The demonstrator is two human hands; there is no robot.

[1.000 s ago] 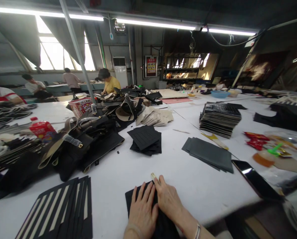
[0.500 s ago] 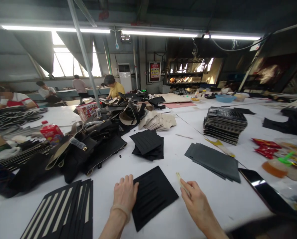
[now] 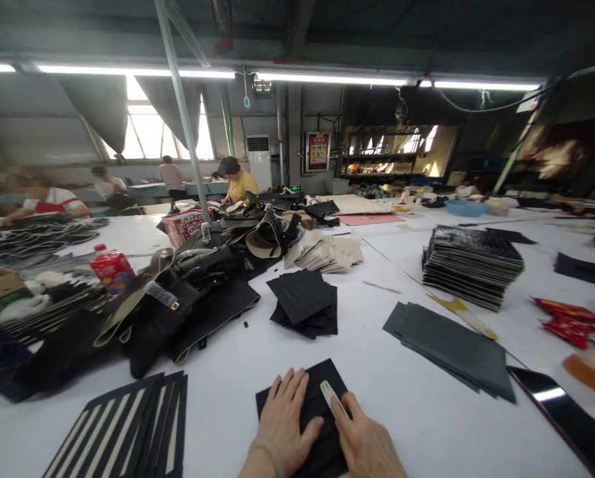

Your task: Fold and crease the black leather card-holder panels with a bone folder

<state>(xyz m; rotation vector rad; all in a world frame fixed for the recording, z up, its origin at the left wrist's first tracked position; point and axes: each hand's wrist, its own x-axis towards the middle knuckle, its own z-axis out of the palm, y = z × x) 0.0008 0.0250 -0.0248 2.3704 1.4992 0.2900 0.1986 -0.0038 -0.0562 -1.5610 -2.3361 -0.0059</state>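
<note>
A ribbed black panel [image 3: 315, 388] lies on the white table, partly covered by both hands. My left hand [image 3: 288, 421] rests flat on it with the fingers stretched out and the thumb apart. Closed around a pale, flat bone folder [image 3: 331, 394], my right hand [image 3: 368, 439] is at the panel's right side. The folder's rounded tip points up and left over the panel; whether it presses on the surface I cannot tell. Beyond the hands is a loose pile of similar black panels [image 3: 305, 297]. Black pieces with cream stripes [image 3: 109, 425] overlap at the lower left.
Dark grey sheets [image 3: 451, 342] and a phone [image 3: 559, 405] lie to the right, below a tall stack of black pieces [image 3: 471, 265]. Black bags [image 3: 178, 305] are heaped on the left, near a red bottle [image 3: 111, 267]. Beige pieces [image 3: 327, 251] lie farther back. Several people sit or stand beyond.
My right hand has brought the bone folder leftward onto the panel. My left hand has spread flatter across the panel, which now sits lower in view and turned. The camera view has shifted slightly.
</note>
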